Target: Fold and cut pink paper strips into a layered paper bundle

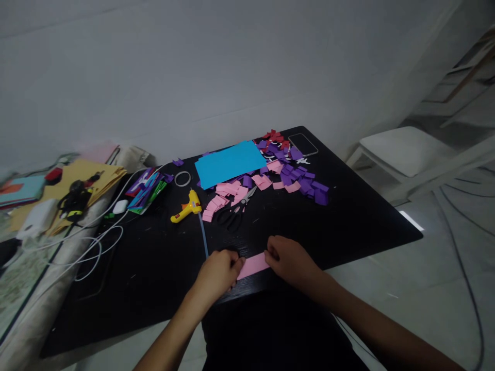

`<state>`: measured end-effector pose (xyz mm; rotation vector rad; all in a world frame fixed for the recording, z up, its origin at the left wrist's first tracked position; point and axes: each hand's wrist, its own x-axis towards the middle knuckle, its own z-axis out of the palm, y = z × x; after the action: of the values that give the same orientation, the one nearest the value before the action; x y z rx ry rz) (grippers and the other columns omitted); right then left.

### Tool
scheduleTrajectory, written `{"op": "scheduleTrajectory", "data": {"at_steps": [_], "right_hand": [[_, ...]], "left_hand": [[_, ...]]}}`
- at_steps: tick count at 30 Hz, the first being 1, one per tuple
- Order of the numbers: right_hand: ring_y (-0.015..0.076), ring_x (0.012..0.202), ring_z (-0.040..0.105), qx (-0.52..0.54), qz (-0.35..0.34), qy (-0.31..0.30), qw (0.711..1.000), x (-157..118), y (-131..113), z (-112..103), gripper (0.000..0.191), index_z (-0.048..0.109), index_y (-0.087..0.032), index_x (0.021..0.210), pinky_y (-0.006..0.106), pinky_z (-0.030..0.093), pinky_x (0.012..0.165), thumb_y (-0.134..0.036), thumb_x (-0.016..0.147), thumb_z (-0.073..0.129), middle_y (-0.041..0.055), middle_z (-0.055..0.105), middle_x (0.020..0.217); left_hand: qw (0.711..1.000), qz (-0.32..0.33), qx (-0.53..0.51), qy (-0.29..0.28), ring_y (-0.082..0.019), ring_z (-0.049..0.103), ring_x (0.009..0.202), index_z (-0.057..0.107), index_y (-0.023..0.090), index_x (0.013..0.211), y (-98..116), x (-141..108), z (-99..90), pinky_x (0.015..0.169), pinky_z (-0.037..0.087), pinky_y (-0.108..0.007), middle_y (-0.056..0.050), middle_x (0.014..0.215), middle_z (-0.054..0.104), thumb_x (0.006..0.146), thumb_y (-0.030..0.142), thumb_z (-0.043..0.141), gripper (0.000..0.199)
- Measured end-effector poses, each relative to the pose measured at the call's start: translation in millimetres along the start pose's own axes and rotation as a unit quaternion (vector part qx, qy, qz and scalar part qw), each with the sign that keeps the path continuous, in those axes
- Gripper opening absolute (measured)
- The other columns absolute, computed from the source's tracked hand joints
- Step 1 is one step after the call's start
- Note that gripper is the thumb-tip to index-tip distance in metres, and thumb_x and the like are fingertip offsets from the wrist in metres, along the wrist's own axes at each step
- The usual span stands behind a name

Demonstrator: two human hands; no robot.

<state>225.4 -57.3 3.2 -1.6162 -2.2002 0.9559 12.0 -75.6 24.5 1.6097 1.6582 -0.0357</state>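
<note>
I have a pink strip (253,265) stretched between my two hands near the front edge of the desk (359,226), its long side running roughly along that edge. My left hand (219,269) is curled in, thumb and finger pinching the strip's left end; my right hand (289,259) is balled more tightly, fingertips gathered on the right end. Only the middle of the strip shows, and I can't tell whether it lies on the wood or sits just above it.

It looks like paper or thin card: next to no weight, bendy along its length, quick to crease and easy to tear if I pull hard. I'd judge the surface dry and not slippery, so a light pinch should do. The two short ends look the best hold, thumb on top and finger beneath, as a grip in the middle might dent it.

Beyond my hands, the scissors (234,215) rest with their blades against the pink pieces (216,203), and the glue gun (187,208) lies to their left. Farther back are the blue sheets (230,164), with purple pieces (305,180) heaped to their right.
</note>
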Motion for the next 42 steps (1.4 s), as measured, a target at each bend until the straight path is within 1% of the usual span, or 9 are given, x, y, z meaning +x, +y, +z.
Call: {"op": "scheduleTrajectory", "data": {"at_steps": [6,13,19,26,29,32,34,37,42], "right_hand": [[0.0122,0.065,0.048,-0.002,0.006,-0.001,1.000,1,0,0,0.021,0.052,-0.018,0.073,0.027,0.028,0.061,-0.012,0.089,0.065,-0.0014,0.056,0.075],[0.0121,0.066,0.048,-0.003,0.005,-0.002,1.000,0,1,1,0.020,0.052,-0.018,0.074,0.027,0.027,0.060,-0.013,0.088,0.064,-0.0010,0.057,0.076],[0.0115,0.064,0.049,-0.001,0.006,0.003,1.000,-1,1,1,0.019,0.052,-0.018,0.074,0.026,0.027,0.060,-0.013,0.088,0.064,-0.0010,0.057,0.076],[0.0123,0.065,0.050,-0.004,0.005,0.007,1.000,-1,1,2,0.018,0.053,-0.018,0.074,0.027,0.028,0.061,-0.013,0.088,0.062,-0.0007,0.059,0.077],[0.0124,0.066,0.051,-0.011,0.008,-0.002,1.000,0,1,2,0.017,0.053,-0.018,0.075,0.027,0.028,0.061,-0.013,0.088,0.062,-0.0004,0.060,0.077],[0.0126,0.066,0.051,-0.022,0.011,-0.002,1.000,0,0,2,0.016,0.054,-0.018,0.075,0.027,0.027,0.061,-0.013,0.088,0.062,-0.0002,0.060,0.077],[0.0127,0.066,0.051,-0.028,0.015,0.000,0.999,0,0,2,0.014,0.056,-0.018,0.076,0.027,0.027,0.061,-0.014,0.088,0.063,-0.0001,0.060,0.077],[0.0128,0.067,0.053,-0.032,0.019,0.000,0.999,-1,-1,2,0.012,0.058,-0.018,0.078,0.026,0.028,0.062,-0.014,0.088,0.063,0.0002,0.062,0.079],[0.0137,0.067,0.055,-0.070,0.024,0.004,0.997,-1,-7,4,0.014,0.059,-0.018,0.080,0.027,0.029,0.062,-0.020,0.093,0.062,0.0010,0.063,0.080]], "left_hand": [[0.999,-0.027,-0.041,-0.003,-0.016,0.063,0.044,0.056,0.021,0.067,-21,-7,-1.9,0.049,0.044,-0.023,-0.001,0.055,0.067,0.096,0.050,0.048,0.042],[0.997,-0.045,-0.060,0.004,-0.016,0.061,0.044,0.055,0.021,0.065,-37,-16,-6.0,0.046,0.044,-0.023,-0.002,0.055,0.065,0.092,0.058,0.050,0.046],[0.996,-0.065,-0.066,0.009,-0.015,0.061,0.043,0.058,0.019,0.068,-51,-22,-7.8,0.046,0.045,-0.023,-0.002,0.055,0.064,0.093,0.056,0.046,0.046],[0.994,-0.082,-0.075,0.013,-0.016,0.061,0.043,0.056,0.020,0.068,-62,-28,-8.7,0.044,0.044,-0.024,-0.001,0.054,0.064,0.094,0.056,0.042,0.046],[0.994,-0.058,-0.066,0.060,-0.016,0.060,0.045,0.055,0.021,0.066,-56,-30,-5.2,0.050,0.043,-0.026,-0.001,0.054,0.064,0.098,0.057,0.039,0.051],[0.991,0.014,-0.031,0.132,-0.016,0.061,0.054,0.051,0.022,0.061,-43,-30,4.6,0.056,0.038,-0.027,0.000,0.055,0.061,0.101,0.056,0.039,0.054],[0.986,0.050,-0.018,0.156,-0.016,0.060,0.055,0.050,0.022,0.062,-31,-27,14.2,0.057,0.036,-0.027,0.000,0.057,0.061,0.103,0.052,0.041,0.051],[0.981,0.078,0.014,0.174,-0.017,0.066,0.060,0.060,0.023,0.077,-15,-22,28.7,0.061,0.038,-0.027,0.001,0.067,0.069,0.103,0.045,0.046,0.037],[0.974,0.113,0.070,0.185,-0.022,0.074,0.079,0.064,0.024,0.099,-2,-14,42.2,0.065,0.044,-0.029,-0.002,0.086,0.076,0.104,0.031,0.047,0.019]]}}
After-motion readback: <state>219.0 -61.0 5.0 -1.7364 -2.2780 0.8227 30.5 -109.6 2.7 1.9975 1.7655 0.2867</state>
